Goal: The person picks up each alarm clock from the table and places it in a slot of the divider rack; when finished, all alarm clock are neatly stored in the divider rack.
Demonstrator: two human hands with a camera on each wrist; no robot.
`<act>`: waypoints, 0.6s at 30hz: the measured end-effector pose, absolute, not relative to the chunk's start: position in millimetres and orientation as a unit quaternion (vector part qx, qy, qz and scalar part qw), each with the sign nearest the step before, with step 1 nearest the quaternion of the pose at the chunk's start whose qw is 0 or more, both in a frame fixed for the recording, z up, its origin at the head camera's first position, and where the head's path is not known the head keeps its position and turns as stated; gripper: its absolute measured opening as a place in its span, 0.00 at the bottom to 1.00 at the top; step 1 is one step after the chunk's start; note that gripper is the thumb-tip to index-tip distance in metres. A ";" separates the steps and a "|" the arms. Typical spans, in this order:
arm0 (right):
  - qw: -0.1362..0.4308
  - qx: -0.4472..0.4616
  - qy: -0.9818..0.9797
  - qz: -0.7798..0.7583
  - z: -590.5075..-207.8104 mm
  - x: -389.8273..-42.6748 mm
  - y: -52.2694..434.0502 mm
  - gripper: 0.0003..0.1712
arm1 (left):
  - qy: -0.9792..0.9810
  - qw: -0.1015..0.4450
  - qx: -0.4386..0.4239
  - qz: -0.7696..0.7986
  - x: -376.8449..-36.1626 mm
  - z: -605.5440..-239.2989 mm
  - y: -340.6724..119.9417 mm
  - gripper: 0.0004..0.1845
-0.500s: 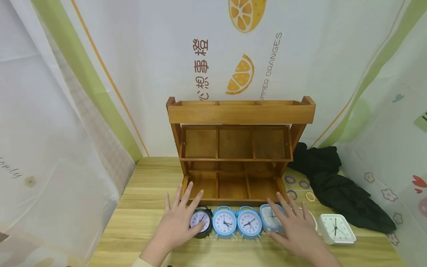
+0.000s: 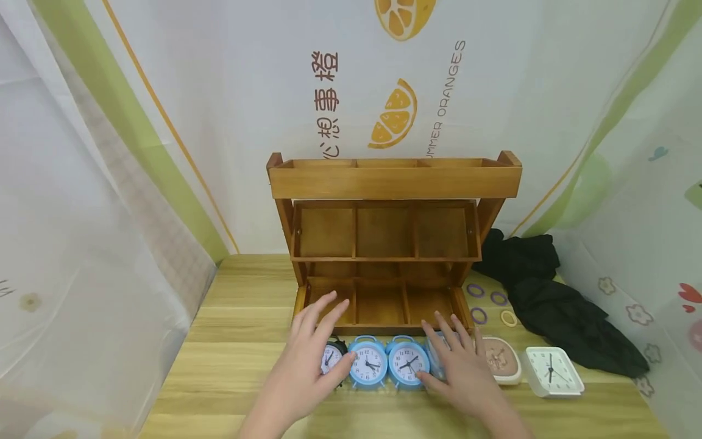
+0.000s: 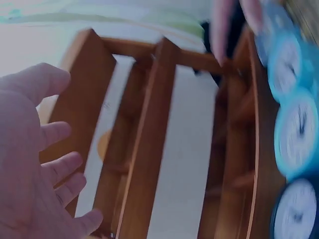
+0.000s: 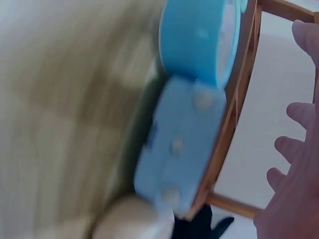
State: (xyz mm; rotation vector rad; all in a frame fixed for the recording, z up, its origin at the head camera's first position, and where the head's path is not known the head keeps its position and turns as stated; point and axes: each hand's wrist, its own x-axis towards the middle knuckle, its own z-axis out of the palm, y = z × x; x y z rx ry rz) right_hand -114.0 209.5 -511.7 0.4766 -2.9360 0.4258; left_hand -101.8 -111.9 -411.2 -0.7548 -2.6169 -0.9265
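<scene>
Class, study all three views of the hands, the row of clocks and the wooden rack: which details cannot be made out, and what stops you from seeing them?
- Head view: the left hand covers most of the black round alarm clock.
- Head view: the right hand hides nearly all of the light blue square clock.
- Left wrist view: blur makes the blue round alarm clocks unreadable.
- Right wrist view: blurred, and the frame edge cuts off the hand.

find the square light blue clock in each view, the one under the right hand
Head: the square light blue clock sits low centre, mostly hidden by the right hand, right of the two round blue clocks.
Left wrist: not identifiable; only blurred round clock faces at the right edge.
Right wrist: centre, seen from behind, below a round blue clock.
Shared landmark: the wooden shelf.
</scene>
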 end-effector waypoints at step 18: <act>0.037 0.254 -0.957 0.133 -519.3 -138.8 95.7 0.54 | -0.930 0.148 -0.175 -0.287 -159.5 -457.9 -153.5 0.51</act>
